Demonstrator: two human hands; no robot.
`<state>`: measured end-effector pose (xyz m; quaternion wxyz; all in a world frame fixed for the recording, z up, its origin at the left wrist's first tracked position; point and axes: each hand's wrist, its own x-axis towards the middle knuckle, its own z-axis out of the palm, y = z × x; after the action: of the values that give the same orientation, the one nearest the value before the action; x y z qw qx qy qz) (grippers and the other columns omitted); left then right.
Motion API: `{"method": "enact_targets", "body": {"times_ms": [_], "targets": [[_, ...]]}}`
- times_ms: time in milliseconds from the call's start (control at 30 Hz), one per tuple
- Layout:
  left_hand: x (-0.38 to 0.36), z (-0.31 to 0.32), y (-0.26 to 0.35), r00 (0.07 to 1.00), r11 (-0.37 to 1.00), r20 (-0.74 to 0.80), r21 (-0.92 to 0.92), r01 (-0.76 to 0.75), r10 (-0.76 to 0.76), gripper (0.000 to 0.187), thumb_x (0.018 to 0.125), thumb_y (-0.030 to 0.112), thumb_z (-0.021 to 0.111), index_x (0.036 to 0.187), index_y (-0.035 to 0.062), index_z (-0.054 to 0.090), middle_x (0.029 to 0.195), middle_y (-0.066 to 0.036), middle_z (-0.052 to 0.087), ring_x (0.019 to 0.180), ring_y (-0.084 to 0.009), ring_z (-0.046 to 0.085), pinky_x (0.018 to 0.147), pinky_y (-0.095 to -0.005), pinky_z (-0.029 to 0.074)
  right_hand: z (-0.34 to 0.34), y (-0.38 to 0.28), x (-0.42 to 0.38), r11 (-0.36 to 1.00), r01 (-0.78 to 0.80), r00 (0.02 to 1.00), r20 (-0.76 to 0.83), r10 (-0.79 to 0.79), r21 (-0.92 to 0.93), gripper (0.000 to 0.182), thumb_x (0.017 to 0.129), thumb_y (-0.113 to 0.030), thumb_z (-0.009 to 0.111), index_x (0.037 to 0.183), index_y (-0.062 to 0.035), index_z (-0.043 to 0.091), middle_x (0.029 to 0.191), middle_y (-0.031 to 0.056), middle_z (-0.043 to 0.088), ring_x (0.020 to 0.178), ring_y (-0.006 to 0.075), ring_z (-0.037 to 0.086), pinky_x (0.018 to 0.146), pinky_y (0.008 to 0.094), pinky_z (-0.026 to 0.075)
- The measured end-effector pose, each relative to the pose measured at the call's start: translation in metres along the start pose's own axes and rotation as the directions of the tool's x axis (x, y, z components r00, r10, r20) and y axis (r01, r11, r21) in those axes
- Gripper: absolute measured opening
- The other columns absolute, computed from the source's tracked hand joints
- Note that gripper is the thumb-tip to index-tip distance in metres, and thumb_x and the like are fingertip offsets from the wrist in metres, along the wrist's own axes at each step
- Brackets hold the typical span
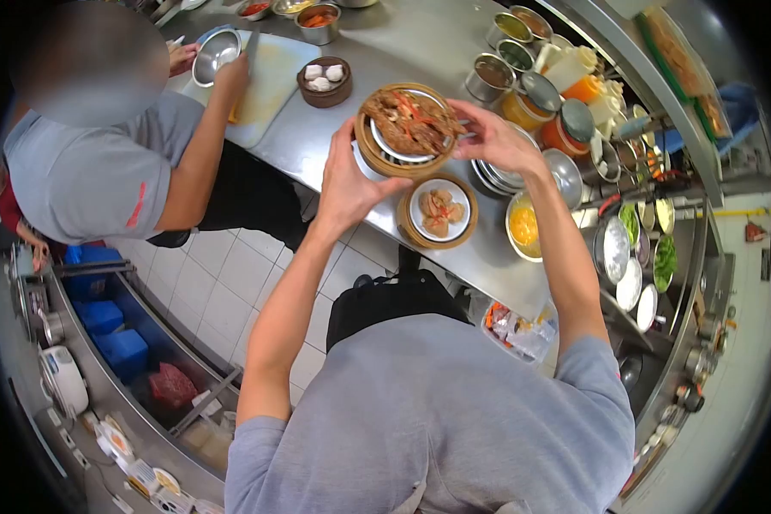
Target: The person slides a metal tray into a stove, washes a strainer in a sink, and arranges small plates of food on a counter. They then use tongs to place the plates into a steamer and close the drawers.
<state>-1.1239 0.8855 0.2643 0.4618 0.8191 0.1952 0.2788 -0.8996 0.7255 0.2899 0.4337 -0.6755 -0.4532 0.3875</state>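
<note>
At the bottom of the frame is the wearer's grey shirt (428,403), with a black apron (398,308) just beyond it. A clear tub (522,332) stands below the counter edge, right of centre.

On the metal counter (501,278), near its front edge, a round steamer (409,224) holds a white plate (465,210) of pale dumplings (441,211). To its right is a bowl of something yellow (524,224).

Just above, at upper centre, is the bamboo basket (407,170), with a dish of brown meat (407,122) and red strips inside. The left hand (349,187) grips its left side, thumb stretched out along the front. The right hand (501,141) curves round the right edge, fingers and thumb bent against it. Whether the basket touches the counter cannot be told.

Farther off, a small dark steamer (325,96) contains white buns (319,79). Jars and bottles (565,94) crowd the upper right.

At upper left, a co-worker in grey (94,180) holds a metal bowl (218,58) over a white cutting board (276,86). Small tubs of cut food (319,24) line the top edge.
</note>
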Motion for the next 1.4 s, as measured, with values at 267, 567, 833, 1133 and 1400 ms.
{"method": "enact_targets", "body": {"times_ms": [267,567,833,1133,1400], "targets": [[-0.066,0.035,0.013,0.970,0.999,0.240,0.024,-0.036,0.029,0.108,0.053,0.028,0.094,0.137,-0.0042,0.035,0.131,-0.021,0.049,0.123,-0.0344,0.048,0.104,-0.0420,0.040,0.046,0.058,-0.124,0.987,-0.110,0.974,-0.186,0.130,0.116,0.091,0.072,0.002,0.076,0.149,-0.0085,0.030,0.141,0.0106,0.047,0.129,0.0250,0.046,0.107,0.0392,0.038],[-0.088,0.052,-0.019,0.945,0.993,0.319,-0.117,-0.034,0.070,0.111,0.057,0.021,0.091,0.143,-0.0041,0.024,0.138,-0.026,0.041,0.130,-0.0407,0.040,0.110,-0.0441,0.035,0.085,0.080,-0.144,0.911,-0.015,0.956,-0.260,0.133,0.412,0.087,0.074,0.003,0.070,0.150,-0.0091,0.029,0.148,0.0080,0.040,0.138,0.0239,0.036,0.113,0.0394,0.030],[-0.096,0.066,-0.032,0.961,0.999,0.274,-0.025,-0.042,0.047,0.120,0.057,0.026,0.092,0.147,-0.0011,0.018,0.144,-0.026,0.036,0.134,-0.0405,0.038,0.112,-0.0437,0.033,0.097,0.104,-0.147,0.847,0.048,0.921,-0.352,0.168,0.530,0.076,0.076,0.002,0.060,0.147,-0.0052,0.034,0.144,0.0085,0.044,0.136,0.0209,0.038,0.112,0.0355,0.029],[-0.098,0.063,-0.119,0.773,0.754,0.566,-0.366,0.546,-0.285,0.091,0.071,0.002,0.070,0.149,0.0058,0.024,0.150,-0.017,0.033,0.141,-0.0279,0.031,0.105,-0.0439,0.039,0.136,0.166,-0.104,0.721,0.016,0.771,-0.468,0.432,0.692,0.046,0.101,-0.035,0.047,0.133,-0.0018,0.051,0.129,0.0096,0.057,0.116,0.0185,0.054,0.097,0.0339,0.045],[-0.113,0.078,-0.090,0.818,0.930,0.525,-0.121,0.346,-0.236,0.099,0.069,0.008,0.082,0.148,0.0016,0.022,0.141,-0.020,0.043,0.131,-0.0308,0.045,0.096,-0.0413,0.046,0.141,0.180,-0.107,0.719,-0.036,0.775,-0.436,0.459,0.694,0.038,0.100,-0.026,0.048,0.127,0.0009,0.054,0.119,0.0085,0.062,0.104,0.0143,0.059,0.091,0.0285,0.048]]}}
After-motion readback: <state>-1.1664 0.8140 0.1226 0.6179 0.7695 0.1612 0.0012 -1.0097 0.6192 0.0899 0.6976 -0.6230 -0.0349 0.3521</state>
